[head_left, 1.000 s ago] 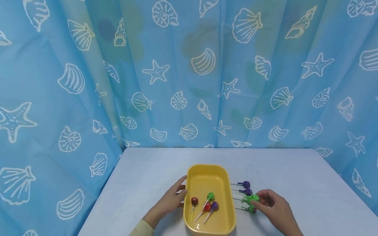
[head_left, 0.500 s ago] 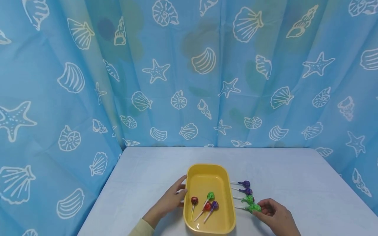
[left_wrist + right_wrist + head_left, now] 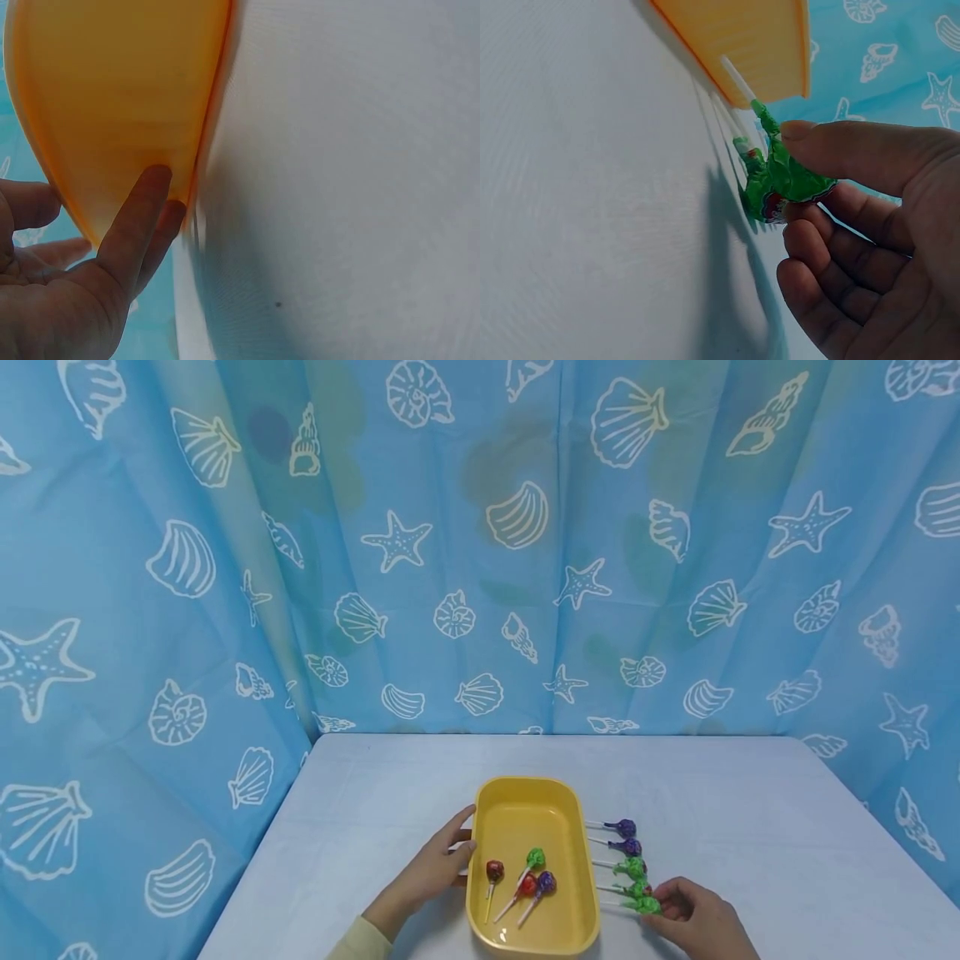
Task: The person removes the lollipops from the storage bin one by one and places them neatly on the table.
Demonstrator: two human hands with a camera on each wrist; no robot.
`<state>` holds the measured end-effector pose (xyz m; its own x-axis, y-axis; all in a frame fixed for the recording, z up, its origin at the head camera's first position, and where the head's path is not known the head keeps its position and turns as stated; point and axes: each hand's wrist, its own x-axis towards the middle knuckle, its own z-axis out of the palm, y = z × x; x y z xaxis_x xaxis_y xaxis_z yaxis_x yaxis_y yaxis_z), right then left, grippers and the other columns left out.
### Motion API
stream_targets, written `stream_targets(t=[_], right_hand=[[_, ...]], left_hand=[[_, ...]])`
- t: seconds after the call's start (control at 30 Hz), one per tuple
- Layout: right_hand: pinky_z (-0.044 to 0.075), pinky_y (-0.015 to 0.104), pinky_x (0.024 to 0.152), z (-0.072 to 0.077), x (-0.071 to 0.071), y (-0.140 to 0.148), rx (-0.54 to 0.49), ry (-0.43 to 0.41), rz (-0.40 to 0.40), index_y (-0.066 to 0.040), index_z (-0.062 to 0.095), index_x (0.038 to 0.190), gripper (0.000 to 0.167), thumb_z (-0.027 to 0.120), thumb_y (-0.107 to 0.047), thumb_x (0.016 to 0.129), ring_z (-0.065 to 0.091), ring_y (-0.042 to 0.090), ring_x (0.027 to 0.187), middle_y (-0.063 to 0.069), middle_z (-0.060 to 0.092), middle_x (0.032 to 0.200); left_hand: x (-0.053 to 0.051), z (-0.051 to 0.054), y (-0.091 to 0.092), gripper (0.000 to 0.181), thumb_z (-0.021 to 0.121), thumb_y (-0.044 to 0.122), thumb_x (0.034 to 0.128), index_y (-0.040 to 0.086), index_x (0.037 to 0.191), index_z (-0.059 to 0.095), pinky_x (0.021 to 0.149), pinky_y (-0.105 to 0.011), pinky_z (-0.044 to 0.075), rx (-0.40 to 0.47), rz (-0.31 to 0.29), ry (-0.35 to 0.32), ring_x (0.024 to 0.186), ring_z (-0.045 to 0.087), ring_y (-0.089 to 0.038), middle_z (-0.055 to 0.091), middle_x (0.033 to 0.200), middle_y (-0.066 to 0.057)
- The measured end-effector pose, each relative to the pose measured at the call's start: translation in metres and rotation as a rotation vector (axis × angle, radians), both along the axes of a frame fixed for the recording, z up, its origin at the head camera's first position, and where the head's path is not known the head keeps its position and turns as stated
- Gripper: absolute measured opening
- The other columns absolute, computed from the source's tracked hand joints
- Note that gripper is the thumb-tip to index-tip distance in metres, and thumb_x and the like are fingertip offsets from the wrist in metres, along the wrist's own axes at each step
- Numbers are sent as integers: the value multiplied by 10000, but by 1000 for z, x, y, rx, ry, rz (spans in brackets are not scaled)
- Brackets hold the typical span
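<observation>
Lollipop in green wrapper (image 3: 645,905) just left of the right hand (image 3: 697,920), stick toward the yellow tray (image 3: 525,827)

The right hand's fingers (image 3: 866,214) pinch the wrapped head at the near end of a row on the bench (image 3: 390,793), right of the tray. Its long axis runs roughly crosswise, white stick (image 3: 737,77) toward the tray wall; I cannot tell whether they touch. The left hand (image 3: 432,866) is farther off, across the tray, its straight fingers resting against the outer wall.

Two more green lollipops (image 3: 634,867) and two purple lollipops (image 3: 628,847) share the row, nearly parallel, ball-headed, their wrappers crinkled, glossy and twisted at the neck. Smooth and plastic-looking, the round-cornered tray holds four loose lollipops (image 3: 527,884). Matte white covers the bench; behind it hangs a softly creased blue curtain (image 3: 465,560) printed with shells and starfish.
</observation>
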<state>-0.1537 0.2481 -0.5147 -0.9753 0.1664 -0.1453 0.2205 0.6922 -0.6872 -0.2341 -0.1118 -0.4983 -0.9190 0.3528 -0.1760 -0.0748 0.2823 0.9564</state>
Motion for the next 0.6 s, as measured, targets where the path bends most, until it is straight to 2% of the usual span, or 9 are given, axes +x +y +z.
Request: stream_targets(t=[0.23,0.6], right_hand=[[515,311,620,-7,1,2,38,-16,14,-36,670,928,369,901,-259,746,539,161,693,-21,598,752],[509,316,616,-8,0,-1,45,-32,21,-28,661,929,356,902,-220,750,528,170,698,-7,584,759]], left_hand=[[0,0,1,595,517,134,1060,171,1611,296,791,-432,639,-9,3,-3,1226,580,-418,472,1460,-260],[1,0,0,597,520,126,1057,171,1610,299,783,-428,640,-7,13,-1,1216,586,-417,470,1460,-264]])
